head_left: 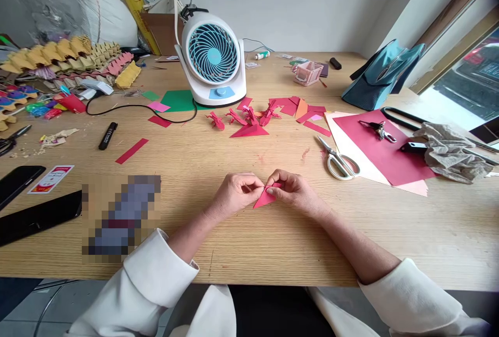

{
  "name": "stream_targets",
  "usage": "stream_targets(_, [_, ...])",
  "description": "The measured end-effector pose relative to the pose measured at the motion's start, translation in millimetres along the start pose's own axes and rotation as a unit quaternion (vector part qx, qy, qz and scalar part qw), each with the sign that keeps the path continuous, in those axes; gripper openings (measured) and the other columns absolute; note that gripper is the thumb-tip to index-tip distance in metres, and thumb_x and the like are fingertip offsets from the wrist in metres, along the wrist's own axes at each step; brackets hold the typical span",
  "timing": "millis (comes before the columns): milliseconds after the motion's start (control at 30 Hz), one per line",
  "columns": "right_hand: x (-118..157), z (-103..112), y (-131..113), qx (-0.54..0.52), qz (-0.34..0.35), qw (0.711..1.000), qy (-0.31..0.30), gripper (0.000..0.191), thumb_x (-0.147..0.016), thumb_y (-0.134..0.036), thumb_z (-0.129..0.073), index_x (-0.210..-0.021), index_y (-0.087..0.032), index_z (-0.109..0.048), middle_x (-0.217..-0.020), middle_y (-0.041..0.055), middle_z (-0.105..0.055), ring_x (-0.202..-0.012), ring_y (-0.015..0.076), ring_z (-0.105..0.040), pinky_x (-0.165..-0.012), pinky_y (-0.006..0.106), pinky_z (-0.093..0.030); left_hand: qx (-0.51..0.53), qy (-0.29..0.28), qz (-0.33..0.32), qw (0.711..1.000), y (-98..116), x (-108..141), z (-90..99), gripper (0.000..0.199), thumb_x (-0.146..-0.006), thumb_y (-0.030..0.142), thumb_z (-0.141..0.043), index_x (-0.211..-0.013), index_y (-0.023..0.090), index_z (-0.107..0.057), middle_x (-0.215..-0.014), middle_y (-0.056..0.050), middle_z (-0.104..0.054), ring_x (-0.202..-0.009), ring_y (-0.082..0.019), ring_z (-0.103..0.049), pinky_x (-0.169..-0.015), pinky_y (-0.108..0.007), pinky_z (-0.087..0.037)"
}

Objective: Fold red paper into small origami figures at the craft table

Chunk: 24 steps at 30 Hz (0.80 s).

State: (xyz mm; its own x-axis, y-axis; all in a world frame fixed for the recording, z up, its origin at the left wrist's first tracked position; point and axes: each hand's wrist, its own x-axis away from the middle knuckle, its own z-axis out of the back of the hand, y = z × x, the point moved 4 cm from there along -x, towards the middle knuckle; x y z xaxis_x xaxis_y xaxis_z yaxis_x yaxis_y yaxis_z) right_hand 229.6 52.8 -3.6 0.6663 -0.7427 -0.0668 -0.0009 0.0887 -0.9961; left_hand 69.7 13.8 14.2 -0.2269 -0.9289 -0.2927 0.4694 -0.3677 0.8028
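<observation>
A small folded piece of red paper (264, 199) is held between both hands above the wooden table, near its front middle. My left hand (241, 191) pinches its upper left edge with thumb and fingertips. On the other side, my right hand (289, 189) has thumb and curled fingers closed on the paper. The paper's pointed corner hangs down to the left. Beyond the hands stand several small folded red paper figures (249, 116), with a flat red folded triangle (249, 130) in front of them.
White-handled scissors (340, 163) lie right of the hands, beside large red sheets (385, 150). A fan (214, 59) stands behind the figures. At left are a black marker (108, 136), a red strip (132, 151) and dark phones (42, 216). A blue bag (380, 77) stands back right.
</observation>
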Motion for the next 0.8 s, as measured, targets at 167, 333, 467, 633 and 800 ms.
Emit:
stream_targets(167, [-0.3, 0.1, 0.1, -0.001, -0.002, 1.000, 0.001, 0.029, -0.082, -0.044, -0.071, -0.086, -0.017, -0.061, -0.074, -0.0009, -0.057, -0.065, 0.0107, -0.050, -0.061, 0.024, -0.040, -0.004, -0.012, -0.012, 1.000, 0.9, -0.2, 0.2, 0.019, -0.088, 0.020, -0.057, -0.075, 0.015, -0.069, -0.072, -0.002, -0.065, -0.066, -0.011, -0.058, -0.060, -0.020, -0.042])
stream_targets(333, [0.2, -0.4, -1.7, 0.026, 0.004, 1.000, -0.004, 0.029, -0.083, -0.044, -0.069, -0.086, -0.017, -0.062, -0.072, -0.0006, -0.057, -0.063, 0.0103, -0.048, -0.059, 0.024, -0.039, -0.019, -0.005, -0.029, 0.999, 1.6, 0.2, -0.4, 0.021, -0.087, 0.018, -0.055, -0.070, 0.016, -0.067, -0.067, -0.001, -0.062, -0.062, -0.010, -0.054, -0.058, -0.021, -0.039])
stream_targets(467, [0.3, -0.8, -3.5, 0.045, 0.014, 0.999, -0.005, 0.027, -0.084, -0.044, -0.068, -0.085, -0.018, -0.062, -0.074, -0.0001, -0.059, -0.065, 0.0113, -0.049, -0.060, 0.024, -0.039, -0.032, -0.007, -0.034, 0.999, 5.7, -0.1, -0.7, 0.022, -0.087, 0.016, -0.054, -0.068, 0.016, -0.065, -0.066, 0.000, -0.061, -0.062, -0.010, -0.053, -0.059, -0.021, -0.039])
stream_targets(633, [-0.3, 3.1, -6.4, 0.054, 0.035, 0.997, 0.040, 0.023, -0.086, -0.041, -0.065, -0.082, -0.019, -0.059, -0.072, -0.0009, -0.056, -0.064, 0.0119, -0.048, -0.059, 0.025, -0.038, -0.051, -0.024, -0.050, 0.997, 11.0, 1.5, -2.0, 0.018, -0.091, 0.022, -0.053, -0.085, 0.016, -0.068, -0.076, -0.004, -0.064, -0.068, -0.012, -0.057, -0.064, -0.023, -0.043])
stream_targets(800, [-1.4, 7.8, -4.3, 0.046, 0.049, 0.994, 0.080, 0.022, -0.088, -0.039, -0.062, -0.080, -0.019, -0.056, -0.074, -0.0002, -0.055, -0.066, 0.0126, -0.049, -0.062, 0.026, -0.041, -0.065, -0.008, -0.032, 0.997, 1.6, 5.1, -6.9, 0.016, -0.091, 0.022, -0.057, -0.100, 0.017, -0.069, -0.074, -0.002, -0.065, -0.060, -0.010, -0.056, -0.060, -0.022, -0.043])
